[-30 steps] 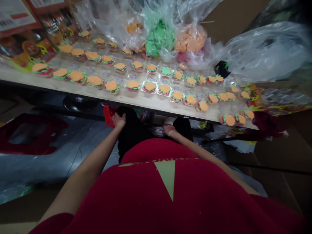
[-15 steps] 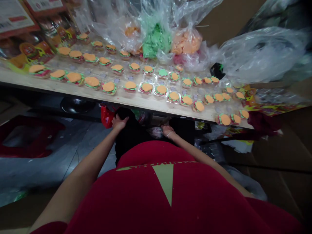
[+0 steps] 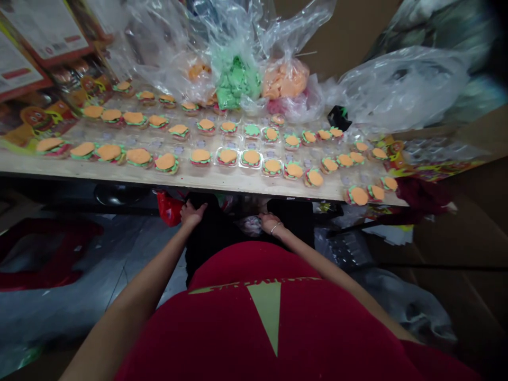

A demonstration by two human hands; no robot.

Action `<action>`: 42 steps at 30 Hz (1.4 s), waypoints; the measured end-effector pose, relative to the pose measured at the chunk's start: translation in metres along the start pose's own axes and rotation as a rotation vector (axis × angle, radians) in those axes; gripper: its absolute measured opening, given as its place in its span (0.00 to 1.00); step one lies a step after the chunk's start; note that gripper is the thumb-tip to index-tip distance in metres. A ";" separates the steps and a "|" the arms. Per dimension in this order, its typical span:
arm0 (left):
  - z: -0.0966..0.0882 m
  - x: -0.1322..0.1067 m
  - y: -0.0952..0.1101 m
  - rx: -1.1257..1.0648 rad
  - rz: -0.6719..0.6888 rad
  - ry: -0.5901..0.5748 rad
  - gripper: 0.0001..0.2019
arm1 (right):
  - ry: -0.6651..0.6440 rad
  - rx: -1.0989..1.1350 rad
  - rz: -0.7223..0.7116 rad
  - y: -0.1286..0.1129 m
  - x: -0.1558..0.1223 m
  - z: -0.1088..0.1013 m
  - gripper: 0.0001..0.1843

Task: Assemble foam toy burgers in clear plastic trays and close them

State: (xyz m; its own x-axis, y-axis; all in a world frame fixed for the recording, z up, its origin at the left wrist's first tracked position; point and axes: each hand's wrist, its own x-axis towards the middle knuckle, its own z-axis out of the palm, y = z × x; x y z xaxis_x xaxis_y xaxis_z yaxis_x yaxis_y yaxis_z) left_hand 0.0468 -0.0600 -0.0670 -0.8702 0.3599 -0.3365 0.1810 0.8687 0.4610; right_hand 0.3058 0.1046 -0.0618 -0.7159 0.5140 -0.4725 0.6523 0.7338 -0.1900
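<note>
My left hand [image 3: 192,213] rests on the left leg of my black trousers [image 3: 210,225], thumb spread from the fingers, holding nothing. A red plastic bag [image 3: 170,208] hangs just beside it. On the inner edge of my right leg lies my right hand [image 3: 270,222], a bracelet at its wrist, its fingers loosely stretched and partly in shadow. A clear bag with pale contents [image 3: 251,225] is near its fingertips. Both hands are below the wooden table [image 3: 206,185]. Toy burgers [image 3: 251,157] with orange tops and green frills stand in rows of clear plastic trays on the table.
Behind the rows are clear bags of green pieces [image 3: 238,82] and orange pieces [image 3: 286,79]. Printed burger boxes [image 3: 43,119] stand at the left. A large clear bag [image 3: 400,90] lies at the right. A dark red stool [image 3: 51,254] is on the floor.
The view has shifted, so the table and burgers sit slightly lower and further left. My hands stay on my legs, and the things on the table look the same.
</note>
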 end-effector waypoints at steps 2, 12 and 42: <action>0.002 0.001 0.006 0.006 0.015 -0.011 0.45 | 0.003 -0.001 -0.017 -0.002 0.001 -0.001 0.18; 0.006 0.002 0.007 0.012 0.037 -0.013 0.43 | -0.020 -0.043 -0.102 -0.025 0.017 -0.004 0.19; -0.009 -0.016 0.092 0.241 1.269 0.220 0.21 | 0.082 0.218 0.036 0.034 -0.020 0.015 0.24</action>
State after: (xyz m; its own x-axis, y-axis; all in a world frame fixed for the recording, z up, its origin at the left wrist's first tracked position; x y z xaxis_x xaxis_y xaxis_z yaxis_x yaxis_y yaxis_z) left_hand 0.0732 0.0112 -0.0115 -0.0864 0.9244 0.3715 0.9815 0.0150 0.1908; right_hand 0.3459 0.1125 -0.0718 -0.7036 0.5788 -0.4122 0.7094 0.6061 -0.3598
